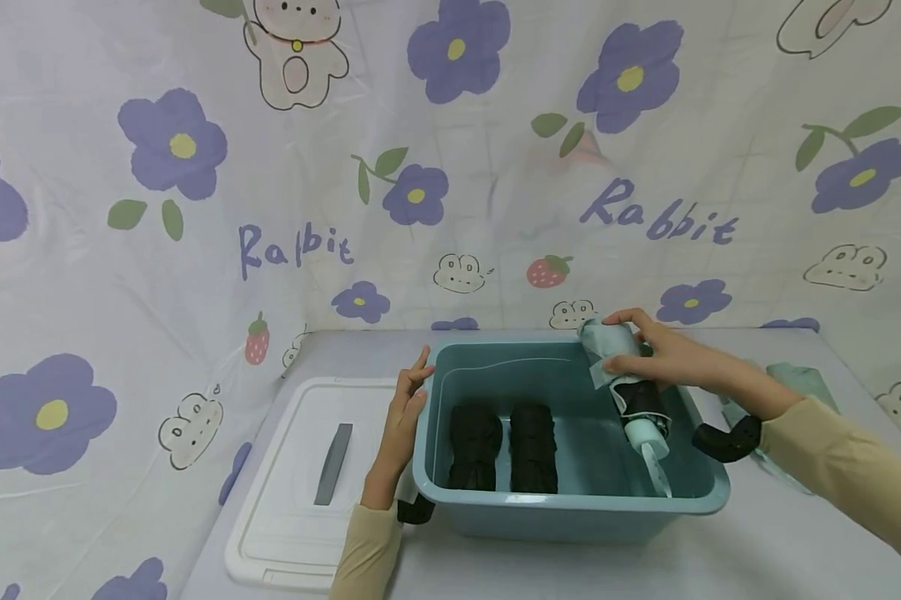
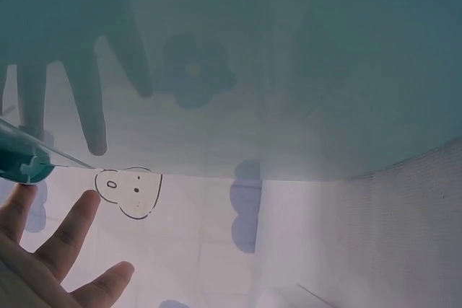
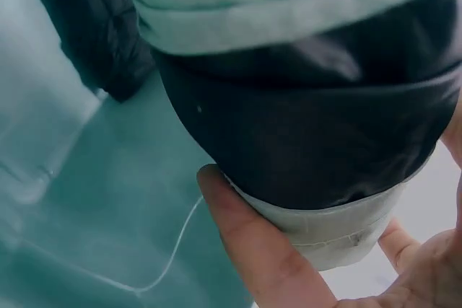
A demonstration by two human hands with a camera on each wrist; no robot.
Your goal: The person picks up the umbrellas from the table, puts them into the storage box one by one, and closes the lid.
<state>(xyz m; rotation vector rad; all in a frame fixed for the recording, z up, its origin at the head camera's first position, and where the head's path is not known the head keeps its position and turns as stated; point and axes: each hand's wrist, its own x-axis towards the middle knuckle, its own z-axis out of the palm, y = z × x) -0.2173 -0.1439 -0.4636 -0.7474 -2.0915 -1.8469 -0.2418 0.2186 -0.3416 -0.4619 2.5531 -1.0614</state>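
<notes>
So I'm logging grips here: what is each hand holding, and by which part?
The right hand grips the folded mint umbrella round its upper canopy. The left hand holds nothing, resting against the bin wall.

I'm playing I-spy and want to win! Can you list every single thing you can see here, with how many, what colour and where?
Tub: one, teal, on the table in the middle.
Black umbrellas: two, folded, side by side in the tub.
Green umbrella: one, pale green and black, folded, leaning in the tub's right end.
Lid: one, white with a grey handle, flat on the table left of the tub.
Green cloth: one, pale green, on the table behind the right arm.
Backdrop: one, white with purple flowers and rabbits, behind the table.
Left hand: rests against the tub's left wall.
Right hand: grips the green umbrella.
</notes>
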